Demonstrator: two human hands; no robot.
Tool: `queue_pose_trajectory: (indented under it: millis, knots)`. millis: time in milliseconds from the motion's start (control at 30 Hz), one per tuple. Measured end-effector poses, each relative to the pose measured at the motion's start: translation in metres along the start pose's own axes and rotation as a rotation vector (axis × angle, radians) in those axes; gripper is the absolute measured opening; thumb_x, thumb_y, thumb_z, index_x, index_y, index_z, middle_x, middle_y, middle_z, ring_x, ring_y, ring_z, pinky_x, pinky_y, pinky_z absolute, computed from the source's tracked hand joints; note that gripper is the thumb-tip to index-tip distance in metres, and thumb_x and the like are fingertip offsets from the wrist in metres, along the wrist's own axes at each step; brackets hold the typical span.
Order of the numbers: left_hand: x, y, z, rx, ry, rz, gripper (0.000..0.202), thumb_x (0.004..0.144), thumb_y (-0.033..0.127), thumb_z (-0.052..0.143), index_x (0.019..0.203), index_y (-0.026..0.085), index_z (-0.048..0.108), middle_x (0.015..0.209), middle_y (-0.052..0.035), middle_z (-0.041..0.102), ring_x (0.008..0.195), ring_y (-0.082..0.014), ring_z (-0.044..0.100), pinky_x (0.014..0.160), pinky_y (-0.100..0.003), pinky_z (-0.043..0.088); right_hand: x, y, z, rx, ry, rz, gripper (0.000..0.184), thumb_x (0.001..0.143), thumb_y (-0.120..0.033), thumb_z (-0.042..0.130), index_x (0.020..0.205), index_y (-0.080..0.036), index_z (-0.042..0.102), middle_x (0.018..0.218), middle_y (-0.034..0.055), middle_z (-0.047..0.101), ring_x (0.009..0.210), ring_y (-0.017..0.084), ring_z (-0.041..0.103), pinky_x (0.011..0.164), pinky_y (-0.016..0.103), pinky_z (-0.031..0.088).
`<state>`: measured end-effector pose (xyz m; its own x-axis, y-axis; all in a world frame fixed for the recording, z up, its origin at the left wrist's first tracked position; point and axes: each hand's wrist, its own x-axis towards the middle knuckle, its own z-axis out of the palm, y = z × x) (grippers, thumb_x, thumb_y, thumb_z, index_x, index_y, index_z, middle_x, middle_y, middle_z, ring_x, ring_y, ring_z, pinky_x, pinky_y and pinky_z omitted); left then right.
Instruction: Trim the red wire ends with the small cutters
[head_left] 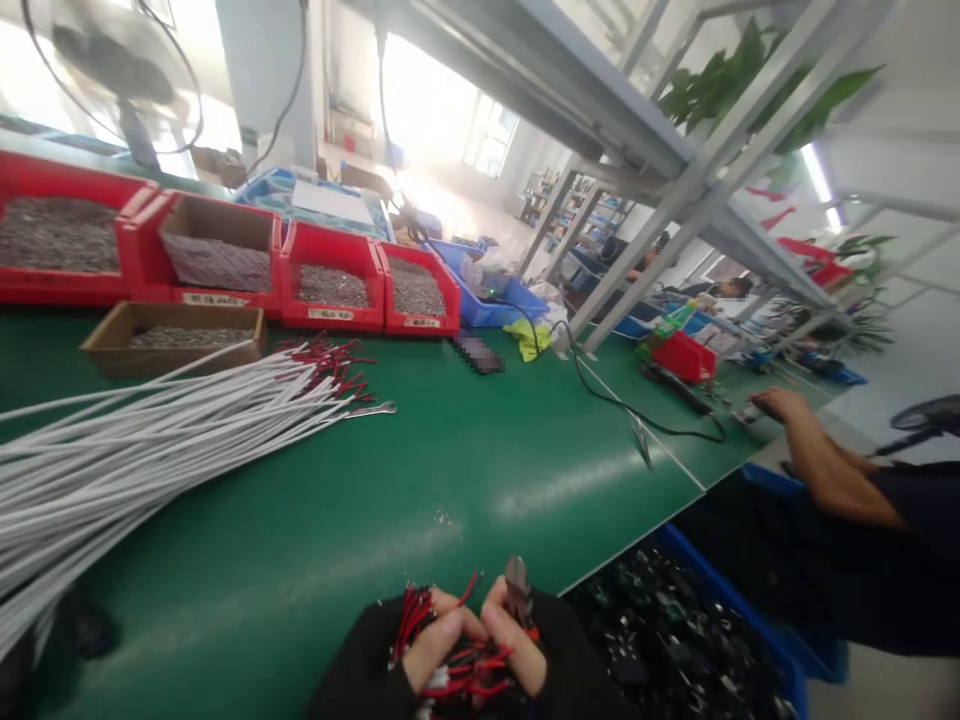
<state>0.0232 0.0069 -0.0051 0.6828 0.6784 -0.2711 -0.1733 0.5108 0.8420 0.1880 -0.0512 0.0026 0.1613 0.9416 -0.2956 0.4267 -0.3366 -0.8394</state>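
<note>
At the bottom edge, my left hand (431, 645) is closed round a bundle of short red wires (457, 670) with dark ends. My right hand (514, 645) is pinched shut on small cutting pliers (517, 590), whose jaws point upward right beside the wires. Both hands wear black sleeves and sit just above the near edge of the green table (465, 470). A large sheaf of long white cables with red tips (150, 440) lies across the table to the left, well away from my hands.
Red bins (341, 285) of small parts and a cardboard box (172, 335) line the far side. A blue crate of dark parts (675, 630) stands at my right. A co-worker's arm (825, 465) reaches onto the table at right, near a black cord (637, 410).
</note>
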Motion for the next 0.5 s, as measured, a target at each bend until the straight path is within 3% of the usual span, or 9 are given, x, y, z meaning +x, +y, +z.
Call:
queue_pose_trajectory:
  millis: [200,367,500]
  knots:
    - [-0.011,0.013,0.002,0.076,0.072,-0.054,0.045,0.079,0.057,0.066,0.083,0.012,0.067,0.08,-0.0085,0.069,0.076,-0.0232,0.064,0.07,-0.03,0.05,-0.008,0.011,-0.007,0.017,-0.149,-0.065,0.042,0.097,-0.05,0.046,0.084,-0.013,0.063,0.071,0.0024,0.065,0.068,0.013,0.064,0.067,0.026,0.054]
    - [-0.011,0.018,0.002,0.151,0.002,-0.033,0.047,0.082,0.054,0.06,0.082,0.008,0.067,0.078,-0.0097,0.068,0.073,-0.0218,0.061,0.067,-0.029,0.048,-0.017,0.021,-0.01,-0.014,-0.2,-0.058,0.037,0.098,-0.045,0.048,0.092,-0.012,0.064,0.082,0.0027,0.065,0.072,0.011,0.064,0.068,0.026,0.055]
    - [-0.009,0.018,0.004,0.034,-0.05,-0.088,0.043,0.082,0.051,0.063,0.083,0.008,0.067,0.08,-0.0112,0.07,0.074,-0.0232,0.064,0.068,-0.03,0.048,-0.019,0.021,-0.014,-0.059,-0.211,-0.07,0.033,0.099,-0.041,0.048,0.098,-0.012,0.064,0.087,0.0038,0.066,0.074,0.012,0.064,0.07,0.027,0.056]
